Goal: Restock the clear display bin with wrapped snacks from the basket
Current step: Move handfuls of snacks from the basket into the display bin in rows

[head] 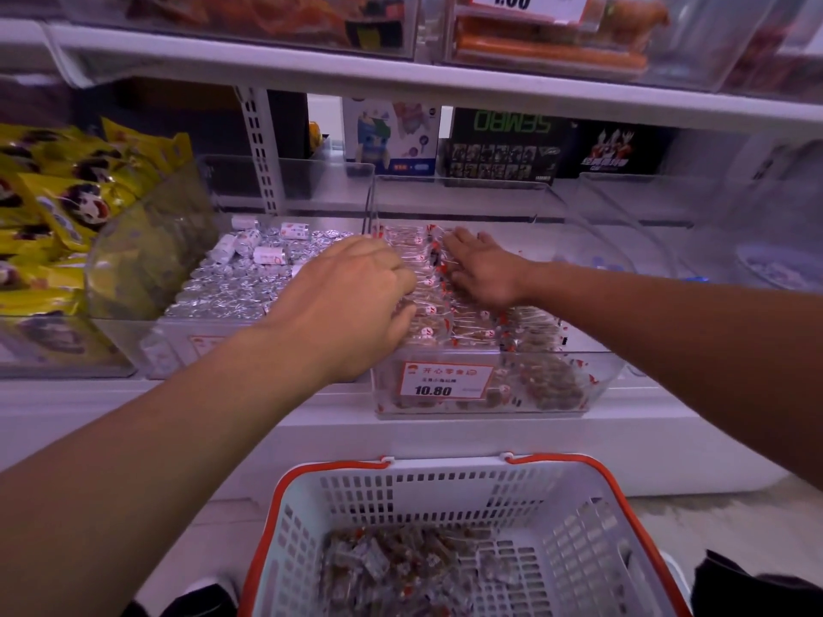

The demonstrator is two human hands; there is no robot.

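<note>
**Both hands levelling the snacks in the clear bin**

Over the shelf, in the single head view, both hands worked inside the clear display bin (490, 389), which sat at about 12 o'clock from the basket (445, 487) on the floor below. The left hand (352, 300) lay on the left part of the pile, knuckles up, its grip curled onto the wrapped snacks (512, 331); whether it pinched one packet or merely pressed could not be told. The right hand (485, 269) rested flat toward the back of the bin, its grip spread and relaxed on the top layer.

The snacks were small brown pieces in clear wrappers with red-and-white ends, laid in rough rows running front to back, their long axes mostly crosswise. They filled the bin nearly to its rim, behind a price tag (445, 379).

More of the same snacks (401, 567) lay loose in the basket, at 6 o'clock from both hands. Either hand would have to come back and down to reach them; the left looked slightly nearer.
</note>
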